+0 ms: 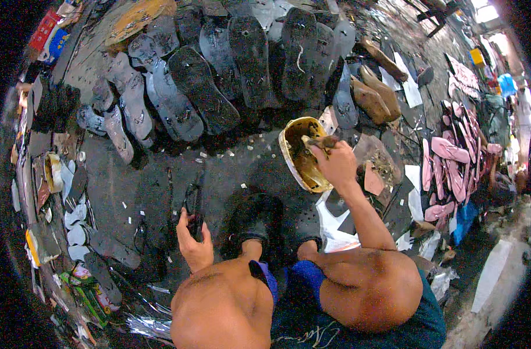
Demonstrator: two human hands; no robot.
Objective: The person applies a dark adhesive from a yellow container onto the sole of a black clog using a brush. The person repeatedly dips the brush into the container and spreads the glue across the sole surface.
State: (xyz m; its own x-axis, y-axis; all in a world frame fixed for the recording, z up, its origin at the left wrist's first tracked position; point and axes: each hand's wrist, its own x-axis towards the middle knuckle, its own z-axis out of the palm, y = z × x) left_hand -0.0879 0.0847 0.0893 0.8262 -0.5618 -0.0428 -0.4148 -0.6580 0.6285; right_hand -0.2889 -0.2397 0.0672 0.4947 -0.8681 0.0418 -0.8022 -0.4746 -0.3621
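My right hand (338,165) is closed round a short brush (322,142), partly hidden by the fingers. The brush's end is over the inside of a cut-open whitish tub (288,152), whose walls are coated with yellow-brown glue. At the left, my left hand (195,241) grips a narrow black sole (194,200) between thumb and fingers; it stands nearly edge-on, so its full shape cannot be seen. Beyond both hands, several dark soles (202,90) lie in an overlapping arc, some of them shiny and wet-looking.
Brown shoe lasts (375,96) lie beyond the tub. Pink sandals (451,157) are heaped at the right. Grey sole pieces (76,227) and a green packet (85,296) lie at the left. Small pale scraps dot the dark floor (131,186) around my feet.
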